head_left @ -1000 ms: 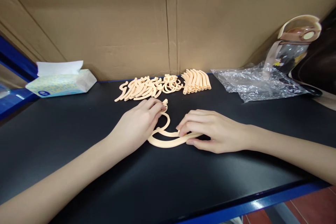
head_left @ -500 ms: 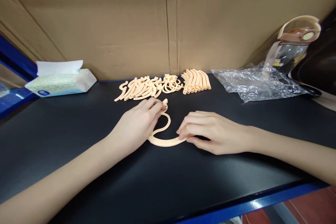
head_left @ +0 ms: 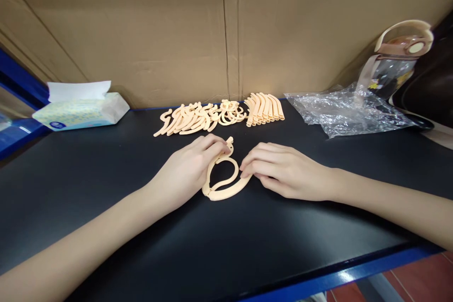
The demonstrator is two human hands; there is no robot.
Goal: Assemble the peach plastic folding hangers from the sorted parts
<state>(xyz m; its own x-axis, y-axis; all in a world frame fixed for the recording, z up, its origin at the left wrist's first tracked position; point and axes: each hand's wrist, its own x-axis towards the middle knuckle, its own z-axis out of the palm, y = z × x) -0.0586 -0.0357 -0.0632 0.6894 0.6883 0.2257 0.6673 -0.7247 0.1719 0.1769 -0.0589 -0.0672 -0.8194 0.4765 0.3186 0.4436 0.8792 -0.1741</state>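
Observation:
A cream plastic folding hanger, made of joined curved pieces, lies on the black table between my two hands. My left hand is closed on its upper left side, fingers near a small knobbed end that sticks out past them. Part of the hanger is hidden under that hand. My right hand pinches the right end of the broad curved arm at the bottom. A thinner curved piece forms a loop inside the outline.
Along the back of the table lie a pile of S-curved cream pieces, some ring-like curved pieces and a row of bent tubes. A tissue pack is at left; a clear plastic bag and a bottle stand right.
The hanger has turned, its right end rising and its knobbed end shifting right. My right hand has moved slightly up; my left hand has moved slightly right. Both keep their hold.

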